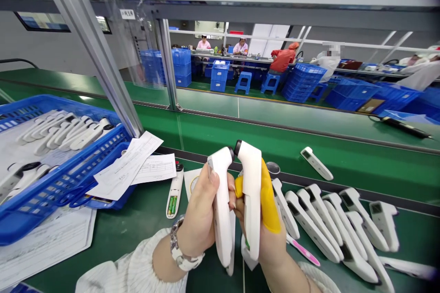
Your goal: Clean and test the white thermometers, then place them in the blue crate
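Note:
My left hand (199,213), with a wristwatch on the wrist, is closed round a white thermometer (222,206) held upright. My right hand (266,224), with yellow finger cots on some fingers, grips a second white thermometer (250,197) upright right beside the first. The two heads almost touch. Both hands hover over the green bench (137,229) near its front edge.
A row of several white thermometers (330,226) lies to the right. One thermometer with its battery bay open (174,192) lies left of my hands. A blue crate (51,183) of thermometers and papers (134,169) stand at left. Other workers sit far behind.

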`<state>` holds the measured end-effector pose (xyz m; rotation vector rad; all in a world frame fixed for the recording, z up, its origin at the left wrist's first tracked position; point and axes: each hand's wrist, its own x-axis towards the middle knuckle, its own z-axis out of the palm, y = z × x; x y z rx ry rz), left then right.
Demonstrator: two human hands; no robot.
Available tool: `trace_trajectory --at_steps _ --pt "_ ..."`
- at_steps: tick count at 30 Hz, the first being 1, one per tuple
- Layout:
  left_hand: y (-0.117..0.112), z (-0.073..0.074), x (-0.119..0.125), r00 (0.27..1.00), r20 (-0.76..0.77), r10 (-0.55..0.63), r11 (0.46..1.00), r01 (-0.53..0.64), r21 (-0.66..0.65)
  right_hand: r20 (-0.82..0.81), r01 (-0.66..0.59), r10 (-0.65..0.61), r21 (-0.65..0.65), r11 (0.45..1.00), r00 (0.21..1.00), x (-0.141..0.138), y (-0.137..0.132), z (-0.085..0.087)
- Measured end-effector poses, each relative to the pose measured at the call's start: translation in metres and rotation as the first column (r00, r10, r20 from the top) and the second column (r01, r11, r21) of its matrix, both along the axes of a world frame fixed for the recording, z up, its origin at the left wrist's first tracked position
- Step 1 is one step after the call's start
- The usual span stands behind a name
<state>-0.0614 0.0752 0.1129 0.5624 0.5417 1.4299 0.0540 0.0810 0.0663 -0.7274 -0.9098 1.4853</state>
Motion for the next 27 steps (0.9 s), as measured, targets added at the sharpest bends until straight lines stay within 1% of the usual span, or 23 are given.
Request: trace_trajectory --at_steps 3,5,10,13,16,18,20,21,23,25,27 --pt "0.001 -0.002 -0.001 0.997 0.045 -0.057 0.998 0.057 -0.012 -0.044 -0.045 0.043 -0.028 0.999 0.998 0.0 0.002 0.005" --pt "0.001 -0.003 -0.002 0.994 0.058 -0.091 0.996 0.092 -0.005 -0.043 -0.072 0.07 -0.029 0.997 0.997 0.002 0.003 0.006" --pt "0.003 -0.006 -0.002 0.993 0.056 -0.107 0.992 0.103 0.07 -0.024 -0.049 0.049 -0.01 0.999 0.999 -0.001 0.001 0.008" --pt "0.002 -0.007 -0.003 0.989 0.062 -0.134 0.989 0.129 0.077 -0.039 -0.062 0.062 0.013 0.998 0.997 -0.008 0.0 0.017" --pt "0.002 -0.007 -0.004 0.982 0.106 -0.155 0.987 0.15 0.054 0.009 -0.097 0.097 0.05 0.994 0.995 -0.013 -0.001 0.029" --pt "0.002 -0.005 -0.005 0.983 0.121 -0.137 0.99 0.133 0.043 0.077 -0.094 0.09 0.051 0.994 0.993 -0.012 0.0 0.034" --pt "0.002 -0.004 -0.006 0.989 0.121 -0.091 0.996 0.088 0.025 0.117 -0.077 0.071 0.046 0.996 0.991 -0.01 0.001 0.034" --pt "0.002 -0.003 -0.006 0.991 0.114 -0.064 0.998 0.063 0.013 0.111 -0.074 0.069 0.046 0.996 0.991 -0.009 0.002 0.033" --pt "0.003 -0.001 -0.007 0.995 0.09 0.032 0.999 -0.032 -0.005 0.051 -0.086 0.083 0.043 0.995 0.995 -0.008 0.004 0.031" --pt "0.003 -0.001 -0.008 0.991 0.072 0.111 0.994 -0.111 -0.009 0.001 -0.134 0.134 0.04 0.99 0.991 -0.008 0.007 0.03" --pt "0.004 -0.002 -0.008 0.994 0.069 0.09 0.996 -0.091 0.016 0.056 -0.229 0.227 0.048 0.972 0.972 -0.009 0.009 0.032"
